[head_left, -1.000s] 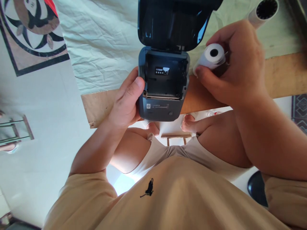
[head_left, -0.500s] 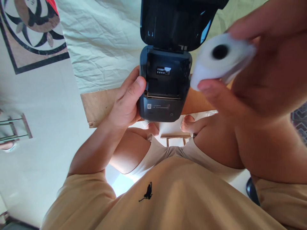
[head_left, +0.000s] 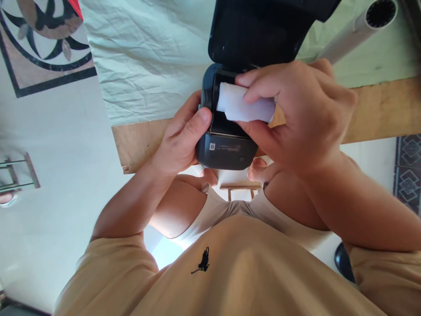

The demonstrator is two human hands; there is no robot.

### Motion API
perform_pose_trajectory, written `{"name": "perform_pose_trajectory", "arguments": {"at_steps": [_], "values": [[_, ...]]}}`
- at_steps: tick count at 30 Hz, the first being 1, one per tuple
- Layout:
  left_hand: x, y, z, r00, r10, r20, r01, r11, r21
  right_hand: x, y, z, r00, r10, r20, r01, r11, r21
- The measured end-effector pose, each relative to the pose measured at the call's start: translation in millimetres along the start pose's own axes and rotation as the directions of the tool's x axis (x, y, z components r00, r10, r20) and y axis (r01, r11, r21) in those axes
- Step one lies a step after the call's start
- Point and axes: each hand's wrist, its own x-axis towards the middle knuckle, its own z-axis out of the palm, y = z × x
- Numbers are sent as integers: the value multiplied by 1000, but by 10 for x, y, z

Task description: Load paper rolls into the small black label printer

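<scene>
**Paper roll at the printer's bay**

The right hand (head_left: pixel 296 114) pinches the roll (head_left: pixel 241 105) between thumb and fingers, its free end inside the printer (head_left: pixel 226 151), below the open lid (head_left: pixel 259 30). The left hand (head_left: pixel 179 140) clasps the printer's left side. The roll looks light and crushable, best gripped around its middle

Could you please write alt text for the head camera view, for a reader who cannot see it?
The right hand holds a white paper roll over the open bay of a small dark printer, which the left hand steadies at a wooden table's edge. The printer's lid stands open; a white tube lies behind.
</scene>
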Motion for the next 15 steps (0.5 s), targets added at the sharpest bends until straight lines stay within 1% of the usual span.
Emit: {"name": "perform_pose_trajectory", "arguments": {"at_steps": [3,5,8,10,12,15], "values": [[3,-48,-12,995,96,16,-96,995,-20,-4,20,-17,1000,-20,10,20,999,30],[-4,-66,-4,993,119,13,-119,992,-35,-11,36,-38,999,-48,20,47,999,26],[-14,-69,19,996,84,4,-84,996,-34,-39,56,-56,990,-135,-33,136,990,24],[-13,-67,28,997,82,-4,-82,996,-40,-68,60,-47,974,-209,-93,214,976,48],[-6,-71,23,996,84,-19,-85,996,-34,-97,50,-19,957,-264,-120,275,958,84],[3,-78,-19,994,107,-27,-107,994,9,-132,18,34,949,-286,-130,301,947,112]]}}
